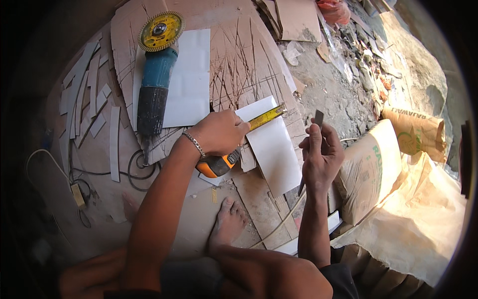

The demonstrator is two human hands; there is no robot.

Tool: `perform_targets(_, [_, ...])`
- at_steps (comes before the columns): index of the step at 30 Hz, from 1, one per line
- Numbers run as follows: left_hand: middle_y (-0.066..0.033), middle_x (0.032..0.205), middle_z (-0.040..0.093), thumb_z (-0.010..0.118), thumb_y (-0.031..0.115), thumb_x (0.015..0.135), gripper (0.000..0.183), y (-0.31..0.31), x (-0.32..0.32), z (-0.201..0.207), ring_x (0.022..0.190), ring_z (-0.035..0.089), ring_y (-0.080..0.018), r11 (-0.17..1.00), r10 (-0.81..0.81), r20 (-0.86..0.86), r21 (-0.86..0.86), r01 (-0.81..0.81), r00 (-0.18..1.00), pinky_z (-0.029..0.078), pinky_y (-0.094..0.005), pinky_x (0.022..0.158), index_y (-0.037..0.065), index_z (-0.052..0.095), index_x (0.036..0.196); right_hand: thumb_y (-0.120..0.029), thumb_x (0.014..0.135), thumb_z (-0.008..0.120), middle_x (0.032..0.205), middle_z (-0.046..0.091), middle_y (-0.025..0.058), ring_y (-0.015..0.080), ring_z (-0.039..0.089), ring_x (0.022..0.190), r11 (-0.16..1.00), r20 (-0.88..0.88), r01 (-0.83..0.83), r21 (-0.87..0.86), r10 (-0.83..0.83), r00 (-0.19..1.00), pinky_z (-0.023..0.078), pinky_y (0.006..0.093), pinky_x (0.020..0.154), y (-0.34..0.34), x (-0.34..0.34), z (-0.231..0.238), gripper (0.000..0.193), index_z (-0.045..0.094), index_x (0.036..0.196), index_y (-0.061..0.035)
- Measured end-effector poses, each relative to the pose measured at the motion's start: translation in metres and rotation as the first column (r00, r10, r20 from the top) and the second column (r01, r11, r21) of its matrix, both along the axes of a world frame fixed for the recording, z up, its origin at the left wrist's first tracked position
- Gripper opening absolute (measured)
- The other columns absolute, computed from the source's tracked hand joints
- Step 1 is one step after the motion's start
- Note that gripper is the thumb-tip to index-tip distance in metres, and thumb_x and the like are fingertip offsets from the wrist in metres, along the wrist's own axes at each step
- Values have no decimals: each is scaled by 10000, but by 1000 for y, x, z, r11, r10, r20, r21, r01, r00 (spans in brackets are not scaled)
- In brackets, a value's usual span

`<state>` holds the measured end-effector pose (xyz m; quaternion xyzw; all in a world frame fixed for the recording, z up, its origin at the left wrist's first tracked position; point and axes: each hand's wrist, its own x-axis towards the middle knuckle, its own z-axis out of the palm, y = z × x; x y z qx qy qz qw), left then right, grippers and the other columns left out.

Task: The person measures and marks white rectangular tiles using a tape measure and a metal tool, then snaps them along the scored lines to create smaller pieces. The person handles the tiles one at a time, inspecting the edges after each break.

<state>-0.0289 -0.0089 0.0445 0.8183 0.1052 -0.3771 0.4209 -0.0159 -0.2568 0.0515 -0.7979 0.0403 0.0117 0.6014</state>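
My left hand (219, 130) is closed on a tape measure, with its orange and black case (213, 166) below the wrist. The yellow tape blade (266, 117) is drawn out across the upper part of a white tile (276, 157). This tile lies slanted on the scored board. To the right of the tile, my right hand (322, 159) is raised with fingers curled round a thin, flat dark strip (318, 117). One squared end of the strip sticks up past the fingertips; a dark tip also shows below the hand.
An angle grinder (156, 82) with a yellow disc lies on a larger white tile (191, 79), on the scored board (239, 55). Cut tile strips (82, 94) litter the left. Cables (137, 172) run there. Paper sacks (373, 169) and rubble stand right. My bare foot (230, 222) is near.
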Motion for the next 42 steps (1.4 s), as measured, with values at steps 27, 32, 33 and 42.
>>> perform_targets(27, [-233,1008,709,231,454,1146,599,33,-152,25,1021,626,-447,966,224,263,-190,-178,938,408,-463,1135,80,385,1588,-228,1113,612,741,570,-69,22,427,605,736,-357,-545,401,674,647,302,216,538,115,-123,29,257,740,1168,-12])
perform_targets(32, [-315,1236,543,482,159,1074,570,89,-183,59,1153,573,-464,981,192,290,-32,-191,938,454,-486,1084,48,310,1606,-283,1020,743,1211,686,107,138,597,804,531,-226,-780,332,847,480,517,294,778,132,-117,47,463,682,1402,-27])
perform_targets(33, [-329,1260,467,526,87,1013,554,110,-203,50,1136,581,-461,993,19,459,92,-69,888,501,-481,1021,35,386,1547,-298,974,799,1309,679,155,187,643,853,505,-210,-839,201,859,467,546,318,838,134,-114,52,540,670,1425,-31])
perform_targets(42, [-398,1417,577,534,215,974,460,370,-339,-49,1379,488,-581,440,-429,164,897,47,888,221,-641,1281,-136,685,1231,-602,730,912,1422,467,409,532,686,1096,320,-330,-431,-844,325,886,587,527,934,21,-39,7,1247,308,1580,83])
